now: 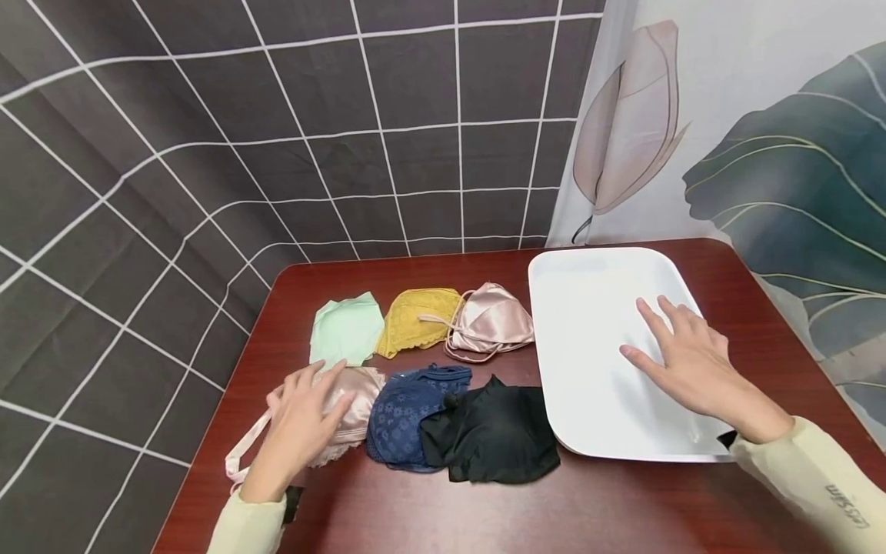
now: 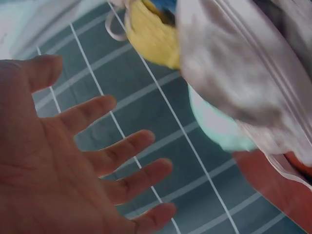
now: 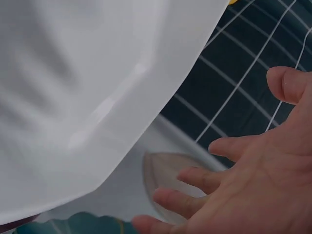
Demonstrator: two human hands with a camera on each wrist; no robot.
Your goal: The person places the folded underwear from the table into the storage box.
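My left hand (image 1: 301, 419) hovers with spread fingers over a pink satin bra (image 1: 356, 412) trimmed with lace, its strap trailing left. Nothing is held in it; the left wrist view shows the bare palm (image 2: 63, 180). Over the white tray (image 1: 588, 369) is my right hand (image 1: 685, 362), fingers apart and holding nothing. Beside the pink bra lie a navy patterned bra (image 1: 408, 419) and a black bra (image 1: 508, 435), which overlap. Behind them are a mint green folded piece (image 1: 346, 327), a yellow lace bra (image 1: 415, 315) and a pale pink satin bra (image 1: 491, 315) with thin straps.
Everything rests on a reddish-brown table (image 1: 484, 515). A dark grid-patterned curtain (image 1: 415, 92) hangs behind and to the left. At the right is a white curtain (image 1: 727, 69) with leaf prints. The tray's left rim stands close to the black and pale pink bras.
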